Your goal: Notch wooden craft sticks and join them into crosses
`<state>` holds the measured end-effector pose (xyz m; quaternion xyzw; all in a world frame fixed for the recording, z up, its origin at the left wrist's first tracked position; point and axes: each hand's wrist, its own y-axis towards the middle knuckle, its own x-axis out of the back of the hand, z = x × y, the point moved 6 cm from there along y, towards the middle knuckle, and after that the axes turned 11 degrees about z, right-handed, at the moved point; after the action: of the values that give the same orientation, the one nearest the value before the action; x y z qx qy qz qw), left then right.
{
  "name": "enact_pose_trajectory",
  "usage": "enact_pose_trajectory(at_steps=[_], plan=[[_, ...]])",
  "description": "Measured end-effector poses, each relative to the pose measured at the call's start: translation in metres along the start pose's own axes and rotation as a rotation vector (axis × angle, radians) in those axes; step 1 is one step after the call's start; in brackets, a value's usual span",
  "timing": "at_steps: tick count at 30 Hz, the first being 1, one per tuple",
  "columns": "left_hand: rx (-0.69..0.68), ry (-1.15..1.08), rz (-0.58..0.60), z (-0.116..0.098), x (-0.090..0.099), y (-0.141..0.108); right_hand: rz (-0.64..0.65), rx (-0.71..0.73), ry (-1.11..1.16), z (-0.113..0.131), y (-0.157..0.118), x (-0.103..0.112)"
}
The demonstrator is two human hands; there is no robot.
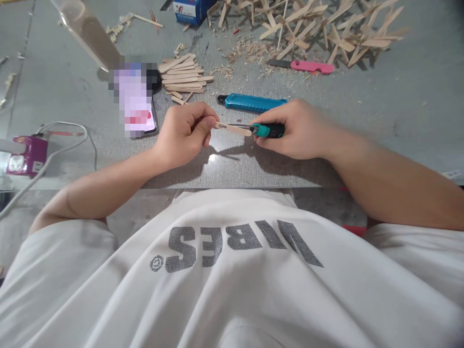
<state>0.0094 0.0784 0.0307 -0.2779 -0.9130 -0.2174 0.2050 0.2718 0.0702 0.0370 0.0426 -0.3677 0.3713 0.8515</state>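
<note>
Between the thumb and fingers of my left hand (186, 130) is one end of a wooden craft stick (235, 129). My right hand (295, 129) is closed around the teal and black handle of a screwdriver (268, 130). Its thin metal shaft lies along the stick, and the tip is close to a small dark mark or hole near my left fingers. Whether the tip goes into the wood I cannot tell. Just beyond my right hand lies a blue utility knife (253, 102). A pile of loose craft sticks (184, 75) is on the table past my left hand.
Joined craft sticks (308, 29) spread across the far right, near wood shavings (250, 50) and a pink-handled knife (311, 66). A phone (150, 121), a clear container (90, 34), a blue box (192, 10) and a purple charger with a white cable (27, 155) also stand about.
</note>
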Motion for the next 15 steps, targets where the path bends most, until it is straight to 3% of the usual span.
enact_pose_trajectory(at_steps=[7, 15], plan=[[-0.045, -0.058, -0.052, -0.0010, -0.0013, -0.0011, -0.064, 0.005, -0.095, 0.0071, -0.0053, 0.0013], [-0.074, -0.246, 0.009, 0.0073, -0.0093, 0.0040, -0.127, 0.041, -0.161, 0.0078, -0.0090, 0.0011]])
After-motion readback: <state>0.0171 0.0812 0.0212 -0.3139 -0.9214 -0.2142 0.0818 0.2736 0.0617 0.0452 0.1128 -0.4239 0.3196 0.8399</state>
